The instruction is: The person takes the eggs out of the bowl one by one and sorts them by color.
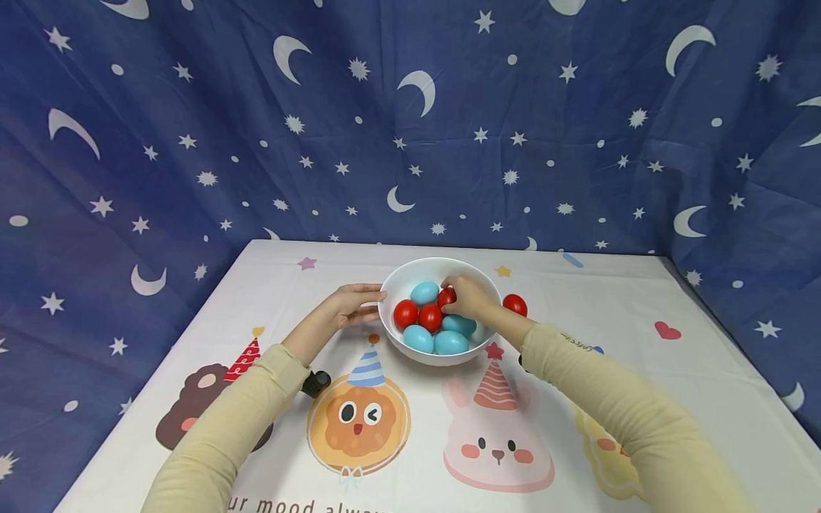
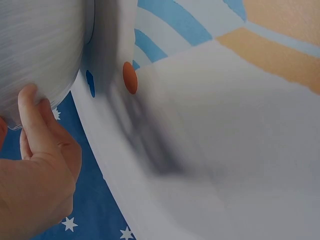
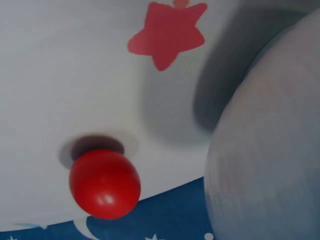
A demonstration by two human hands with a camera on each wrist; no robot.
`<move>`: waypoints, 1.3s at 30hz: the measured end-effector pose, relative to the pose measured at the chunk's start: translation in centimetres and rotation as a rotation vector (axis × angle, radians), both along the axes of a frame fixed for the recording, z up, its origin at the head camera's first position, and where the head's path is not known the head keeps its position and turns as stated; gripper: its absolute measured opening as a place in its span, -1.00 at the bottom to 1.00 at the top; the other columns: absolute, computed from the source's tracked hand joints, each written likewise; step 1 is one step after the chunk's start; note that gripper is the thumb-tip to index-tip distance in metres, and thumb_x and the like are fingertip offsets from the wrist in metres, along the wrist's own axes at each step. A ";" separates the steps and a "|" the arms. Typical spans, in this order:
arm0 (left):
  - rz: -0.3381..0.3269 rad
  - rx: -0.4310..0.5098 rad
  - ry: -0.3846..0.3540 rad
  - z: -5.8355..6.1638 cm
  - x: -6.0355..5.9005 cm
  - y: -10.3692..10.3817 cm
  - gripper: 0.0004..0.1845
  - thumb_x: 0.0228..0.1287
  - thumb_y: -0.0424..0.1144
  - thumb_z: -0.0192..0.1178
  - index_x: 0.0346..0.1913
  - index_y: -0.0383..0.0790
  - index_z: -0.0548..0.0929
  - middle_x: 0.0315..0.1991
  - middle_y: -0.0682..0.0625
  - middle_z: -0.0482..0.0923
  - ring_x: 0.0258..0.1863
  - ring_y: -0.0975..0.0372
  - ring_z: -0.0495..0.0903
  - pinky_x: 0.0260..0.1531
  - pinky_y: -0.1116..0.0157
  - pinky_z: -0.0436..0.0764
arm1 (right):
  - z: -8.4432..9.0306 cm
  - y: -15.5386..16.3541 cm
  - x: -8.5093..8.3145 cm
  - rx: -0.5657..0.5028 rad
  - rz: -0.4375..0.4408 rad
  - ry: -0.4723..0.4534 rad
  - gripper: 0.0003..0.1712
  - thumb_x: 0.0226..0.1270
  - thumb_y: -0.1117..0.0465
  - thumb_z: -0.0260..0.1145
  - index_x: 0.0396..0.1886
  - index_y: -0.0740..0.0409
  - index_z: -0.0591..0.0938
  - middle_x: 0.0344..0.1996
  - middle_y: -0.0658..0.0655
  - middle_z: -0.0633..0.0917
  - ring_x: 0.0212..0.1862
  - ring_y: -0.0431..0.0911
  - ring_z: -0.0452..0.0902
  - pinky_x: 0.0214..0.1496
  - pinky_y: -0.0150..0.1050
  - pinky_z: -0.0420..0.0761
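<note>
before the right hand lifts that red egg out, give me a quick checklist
1. Left hand steadies the bowl: ok, fingers rest on its outer wall.
2. Right hand on a red egg: ok, fingers curl round it inside the bowl.
3. Grip firm: cannot tell, fingers hide most of the egg.
4. Bowl flat on the table: ok.
5. Loose red egg outside the bowl: ok, lying to the right of the rim.
6. Path over the rim: ok, nothing above it.

Glossy smooth eggs (image 1: 428,317); matt white bowl (image 1: 410,351); printed tablecloth (image 1: 641,342).
</note>
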State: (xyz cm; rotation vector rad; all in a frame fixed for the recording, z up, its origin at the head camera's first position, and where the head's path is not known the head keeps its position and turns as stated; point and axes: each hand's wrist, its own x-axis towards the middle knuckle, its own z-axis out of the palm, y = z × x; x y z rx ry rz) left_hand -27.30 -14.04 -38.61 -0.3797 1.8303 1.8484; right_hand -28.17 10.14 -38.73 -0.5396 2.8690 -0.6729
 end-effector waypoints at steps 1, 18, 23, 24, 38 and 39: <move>0.000 0.000 0.000 0.0 0.0 0.0 -0.47 0.32 -0.34 0.14 0.34 -0.23 0.35 -0.07 -0.02 0.46 -0.38 0.32 0.58 -0.39 0.48 0.74 | 0.0 -0.1 0.0 -0.008 -0.019 -0.012 -0.51 0.14 0.29 0.39 0.08 0.35 0.52 -0.01 0.29 0.62 0.02 0.10 0.49 0.14 -0.07 0.67; 0.014 -0.028 -0.017 0.2 0.0 0.2 -0.46 0.32 -0.33 0.15 0.35 -0.18 0.35 0.06 -0.07 0.44 -0.31 0.29 0.57 -0.37 0.48 0.75 | -0.3 0.0 -0.5 -0.047 -0.052 -0.034 -0.55 0.11 0.36 0.37 0.04 0.34 0.55 -0.05 0.28 0.63 -0.01 0.09 0.50 0.10 -0.06 0.69; 0.019 -0.039 -0.017 0.2 0.1 0.1 -0.46 0.32 -0.31 0.16 0.35 -0.17 0.36 0.10 -0.08 0.43 -0.30 0.29 0.57 -0.36 0.48 0.75 | -1.1 0.5 -1.4 -0.037 -0.032 -0.002 -0.54 0.07 0.34 0.41 0.01 0.31 0.56 -0.07 0.24 0.63 -0.04 0.06 0.50 0.06 -0.11 0.71; 0.018 -0.040 -0.019 0.2 0.1 0.1 -0.46 0.32 -0.32 0.16 0.35 -0.17 0.35 0.11 -0.07 0.43 -0.30 0.29 0.57 -0.36 0.48 0.74 | -1.0 0.6 -1.4 -0.033 -0.034 -0.005 -0.54 0.07 0.34 0.41 0.02 0.30 0.56 -0.05 0.24 0.63 -0.03 0.06 0.49 0.06 -0.12 0.71; 0.023 -0.044 -0.016 0.3 0.1 0.1 -0.46 0.32 -0.31 0.15 0.35 -0.16 0.35 0.12 -0.08 0.42 -0.32 0.30 0.57 -0.34 0.48 0.74 | 1.6 0.8 0.3 -0.042 -0.060 -0.037 -0.47 0.14 0.36 0.37 0.14 0.31 0.49 0.07 0.29 0.56 0.06 0.11 0.47 0.15 -0.03 0.66; 0.019 -0.043 -0.016 0.3 0.2 0.2 -0.46 0.32 -0.31 0.15 0.35 -0.16 0.35 0.13 -0.08 0.42 -0.30 0.29 0.57 -0.33 0.48 0.74 | 1.5 0.9 0.4 -0.038 -0.058 -0.031 -0.46 0.13 0.36 0.38 0.14 0.32 0.49 0.06 0.29 0.56 0.06 0.11 0.47 0.14 -0.03 0.66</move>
